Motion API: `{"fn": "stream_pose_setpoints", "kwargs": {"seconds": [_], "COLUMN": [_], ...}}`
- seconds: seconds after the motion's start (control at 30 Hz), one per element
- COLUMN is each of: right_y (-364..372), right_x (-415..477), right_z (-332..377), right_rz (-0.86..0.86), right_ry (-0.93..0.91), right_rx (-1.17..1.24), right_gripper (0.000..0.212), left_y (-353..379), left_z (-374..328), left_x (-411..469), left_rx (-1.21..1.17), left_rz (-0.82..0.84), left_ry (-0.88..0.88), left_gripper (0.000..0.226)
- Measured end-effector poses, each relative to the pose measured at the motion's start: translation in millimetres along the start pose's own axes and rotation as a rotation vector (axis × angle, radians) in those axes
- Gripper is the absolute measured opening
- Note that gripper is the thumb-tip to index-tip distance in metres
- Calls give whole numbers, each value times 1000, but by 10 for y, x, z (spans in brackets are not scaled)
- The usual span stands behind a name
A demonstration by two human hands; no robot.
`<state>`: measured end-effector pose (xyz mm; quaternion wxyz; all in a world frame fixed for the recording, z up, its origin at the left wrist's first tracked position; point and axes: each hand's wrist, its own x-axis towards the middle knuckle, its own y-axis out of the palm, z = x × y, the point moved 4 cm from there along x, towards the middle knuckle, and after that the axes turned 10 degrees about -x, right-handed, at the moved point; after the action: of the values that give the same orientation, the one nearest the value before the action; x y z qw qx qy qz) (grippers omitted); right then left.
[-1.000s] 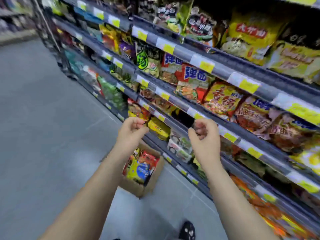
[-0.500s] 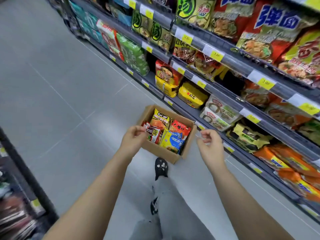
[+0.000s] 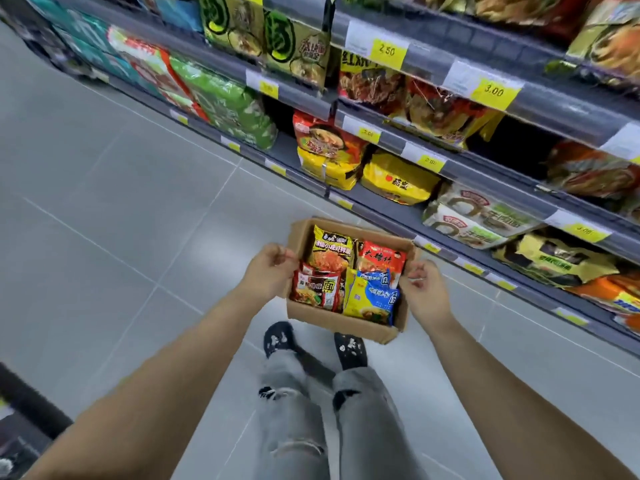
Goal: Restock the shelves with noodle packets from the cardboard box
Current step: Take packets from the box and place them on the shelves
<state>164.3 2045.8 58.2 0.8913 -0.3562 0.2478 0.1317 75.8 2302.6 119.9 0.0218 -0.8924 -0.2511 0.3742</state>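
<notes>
An open cardboard box stands on the grey floor close to the bottom shelf. Several noodle packets lie in it: a yellow-black one, a red one, a red-white one and a yellow-blue one. My left hand hovers over the box's left wall with its fingers curled and nothing in it. Over the right wall, my right hand is curled the same way and holds nothing. Whether either hand touches the box is unclear.
Stocked shelves with yellow price tags run along the right and the top. My feet in dark shoes stand just in front of the box. A dark rack shows at the lower left. Grey floor tiles stretch to the left.
The view has tilted down from the shelves to the box and come closer. Both hands have dropped toward the box's two sides, still curled and holding nothing.
</notes>
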Motion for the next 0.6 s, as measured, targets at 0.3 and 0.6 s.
{"fn": "stream_pose_setpoints", "kwargs": {"seconds": [0.3,0.6], "right_y": [1120,2037], "right_x": [1129,1784], "right_z": [-653,-1738], "right_rz": [-103,-105], "right_ry": [50,32], "right_rx": [-43,-134], "right_gripper": [34,37], "left_y": [609,1064], "left_z": [971,2339], "left_x": [2049,3375], "left_rx": [249,575], "left_rz": [197,136], "left_ry": [1,60], "left_gripper": [12,36]}}
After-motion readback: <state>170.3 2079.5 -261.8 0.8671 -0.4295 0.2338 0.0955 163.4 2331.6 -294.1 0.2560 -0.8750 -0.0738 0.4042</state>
